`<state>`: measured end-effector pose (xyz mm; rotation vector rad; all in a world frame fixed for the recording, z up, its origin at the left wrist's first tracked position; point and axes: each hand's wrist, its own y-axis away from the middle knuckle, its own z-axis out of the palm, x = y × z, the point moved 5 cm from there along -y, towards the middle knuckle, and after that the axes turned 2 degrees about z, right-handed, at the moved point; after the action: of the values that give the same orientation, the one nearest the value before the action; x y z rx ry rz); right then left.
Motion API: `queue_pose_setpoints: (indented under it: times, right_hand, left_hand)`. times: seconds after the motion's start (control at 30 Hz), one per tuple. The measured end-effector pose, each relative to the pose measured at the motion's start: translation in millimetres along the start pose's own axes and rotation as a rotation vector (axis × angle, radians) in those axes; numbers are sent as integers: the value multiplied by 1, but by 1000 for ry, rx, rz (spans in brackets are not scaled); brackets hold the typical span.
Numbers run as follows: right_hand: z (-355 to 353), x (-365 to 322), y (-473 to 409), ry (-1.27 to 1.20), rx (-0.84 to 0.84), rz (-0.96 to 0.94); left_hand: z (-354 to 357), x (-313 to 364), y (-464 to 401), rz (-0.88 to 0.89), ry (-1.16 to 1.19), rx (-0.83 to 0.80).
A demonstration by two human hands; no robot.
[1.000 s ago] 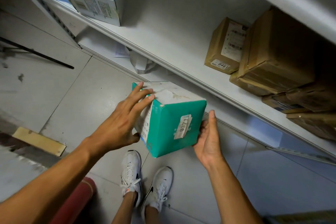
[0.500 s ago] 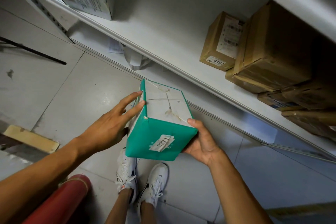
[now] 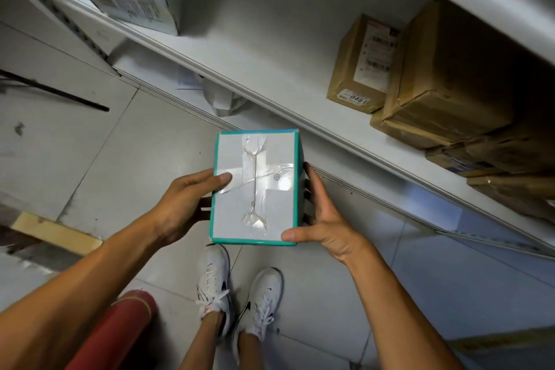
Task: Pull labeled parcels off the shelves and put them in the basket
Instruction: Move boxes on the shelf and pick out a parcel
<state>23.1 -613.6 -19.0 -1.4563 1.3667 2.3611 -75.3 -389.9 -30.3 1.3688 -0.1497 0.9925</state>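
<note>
Teal parcel (image 3: 255,186) tipped, taped face up; left hand (image 3: 183,204), right hand (image 3: 322,219) gripping sides

Teal-edged white cardboard box (image 3: 255,186): matt faces, glossy wrinkled clear tape across top. Brown cardboard parcels (image 3: 444,75): dull, with white paper labels. White shelf (image 3: 270,69): smooth, matt. Grey floor tiles (image 3: 90,135): smooth, scuffed.

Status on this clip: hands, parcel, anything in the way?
Left hand and right hand grip the teal box from both sides, taped white face up. Box off the shelf, above the shoes. Basket not visible; nothing in the way.
</note>
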Motion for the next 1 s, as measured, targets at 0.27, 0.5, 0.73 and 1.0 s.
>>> queue_pose_setpoints:
  times: [0.27, 0.5, 0.73, 1.0]
  right_hand:
    - [-5, 15, 3, -234, 155, 144]
    - [18, 26, 4, -341, 184, 161]
    - [27, 10, -5, -339, 252, 38]
    - [50, 4, -3, -172, 266, -27]
  left_hand:
    - [-19, -7, -2, 42, -8, 124]
    - [-26, -9, -2, 96, -294, 248]
    - [-14, -33, 3, -131, -169, -64]
    - [9, -55, 10, -79, -149, 37]
